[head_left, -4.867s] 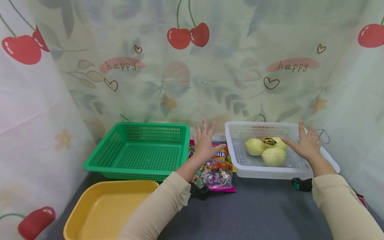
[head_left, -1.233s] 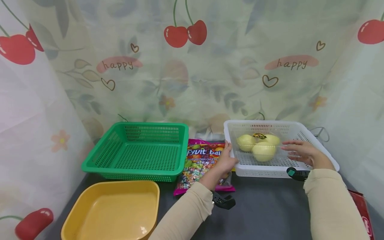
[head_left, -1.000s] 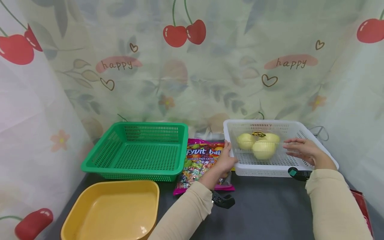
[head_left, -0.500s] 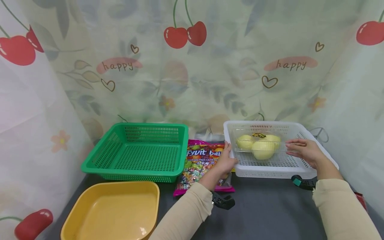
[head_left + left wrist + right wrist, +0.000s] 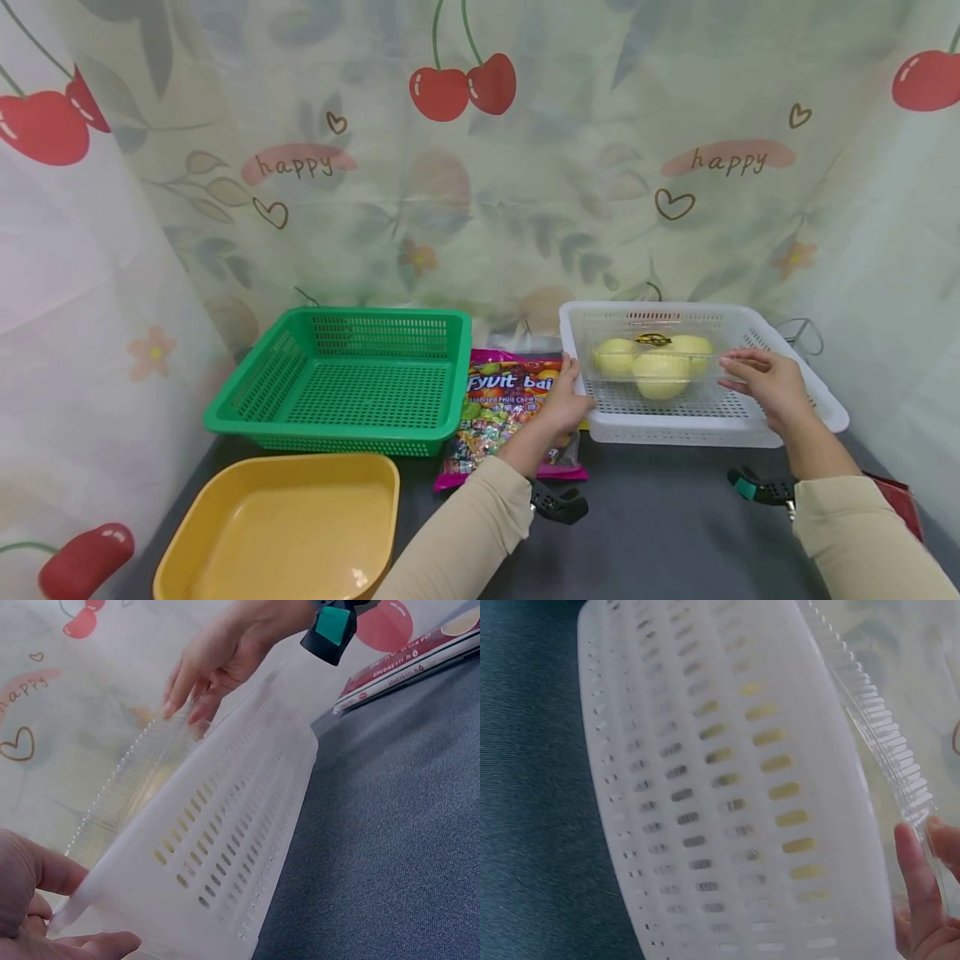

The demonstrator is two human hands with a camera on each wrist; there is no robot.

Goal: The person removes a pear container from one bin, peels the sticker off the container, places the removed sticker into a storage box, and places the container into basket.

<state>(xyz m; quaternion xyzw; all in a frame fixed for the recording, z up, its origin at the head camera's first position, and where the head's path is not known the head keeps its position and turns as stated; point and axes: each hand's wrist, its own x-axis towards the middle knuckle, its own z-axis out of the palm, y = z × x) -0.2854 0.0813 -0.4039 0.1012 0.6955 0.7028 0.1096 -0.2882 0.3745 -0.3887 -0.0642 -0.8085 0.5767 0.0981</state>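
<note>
A clear plastic fruit box [image 5: 716,342] with pale yellow round fruits [image 5: 660,373] and a dark label sits inside the white basket [image 5: 682,432], tilted. My right hand [image 5: 771,385] pinches the box's right edge between thumb and fingers; the right wrist view shows those fingers [image 5: 919,889] at its ridged clear rim. At the basket's left side my left hand [image 5: 561,404] grips the rim, thumb on one side and fingers on the other, as the left wrist view also shows. The basket's wall hides the bottom of the box in both wrist views.
Left of the white basket lies a candy bag [image 5: 510,396], partly behind my left forearm. A green basket [image 5: 375,433] stands further left, with a yellow tray [image 5: 277,533] in front. A red spaghetti pack [image 5: 412,664] lies at the right. A printed curtain [image 5: 480,233] closes the back.
Both hands came down from above: the left onto the basket rim, the right onto the box's edge. The fruit box has risen slightly and shifted a little right within the last second.
</note>
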